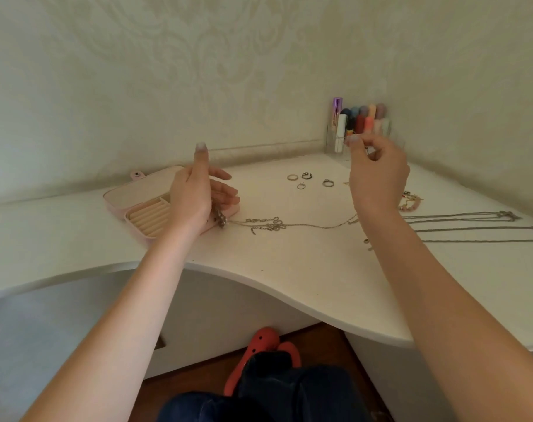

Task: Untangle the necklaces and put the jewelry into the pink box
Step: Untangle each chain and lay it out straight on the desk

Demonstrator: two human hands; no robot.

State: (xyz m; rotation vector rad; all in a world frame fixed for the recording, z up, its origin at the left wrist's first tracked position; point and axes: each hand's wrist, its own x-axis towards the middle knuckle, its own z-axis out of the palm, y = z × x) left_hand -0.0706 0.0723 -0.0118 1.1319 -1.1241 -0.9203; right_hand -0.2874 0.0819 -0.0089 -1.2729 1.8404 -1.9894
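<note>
The pink box point(116, 198) lies open at the left of the white table, with a ridged cream insert. My left hand point(195, 193) hovers over its right end with fingers spread and one pointing up; a chunky silver chain point(220, 219) hangs beneath the palm. A tangled silver necklace point(268, 223) lies to the right of the box, its thin chain running on toward my right wrist. My right hand point(376, 172) is raised with thumb and forefinger pinched on a very thin chain. Several rings point(301, 179) lie behind the tangle.
Long silver necklaces point(460, 229) stretch across the table's right side, beside a pink and gold bracelet point(409, 202). A clear organizer with lipsticks point(359, 123) stands in the back corner. The table's front edge point(289, 287) curves inward. Red shoes point(263, 342) are on the floor below.
</note>
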